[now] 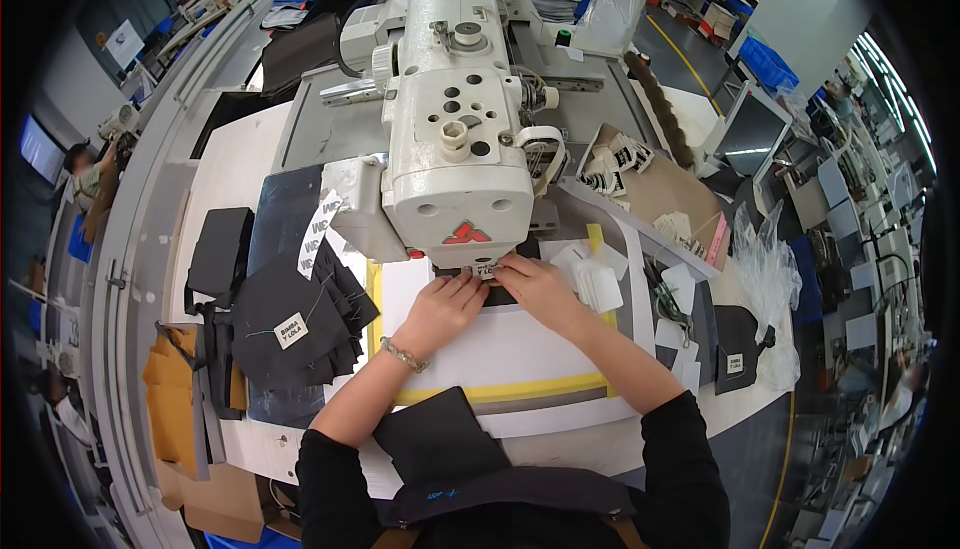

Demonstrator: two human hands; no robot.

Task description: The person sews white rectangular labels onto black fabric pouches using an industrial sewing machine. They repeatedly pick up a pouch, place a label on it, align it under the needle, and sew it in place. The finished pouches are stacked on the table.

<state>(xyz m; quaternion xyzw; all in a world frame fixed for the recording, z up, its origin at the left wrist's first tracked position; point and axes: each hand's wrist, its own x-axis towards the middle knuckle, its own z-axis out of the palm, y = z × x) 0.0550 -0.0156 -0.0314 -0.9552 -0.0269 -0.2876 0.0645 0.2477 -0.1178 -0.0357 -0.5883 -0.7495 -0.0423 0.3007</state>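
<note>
Below the head of a white industrial sewing machine (460, 189), both of my hands meet at a small white label (485, 271) with dark print. It lies over a black fabric piece (500, 297), mostly covered by my hands. My left hand (445, 311), a beaded bracelet at its wrist, presses its closed fingers on the label's left side. The fingertips of my right hand (535, 291) pinch down on its right side. The needle is hidden behind the machine head. A white sheet edged with yellow tape (500, 349) lies under my wrists.
At left, a stack of black fabric pieces (265, 299) has a labelled one on top. A tray (650, 219) of loose labels stands at right, near thread snips (668, 304) and a labelled black piece (735, 349). A black panel (440, 439) lies by my lap.
</note>
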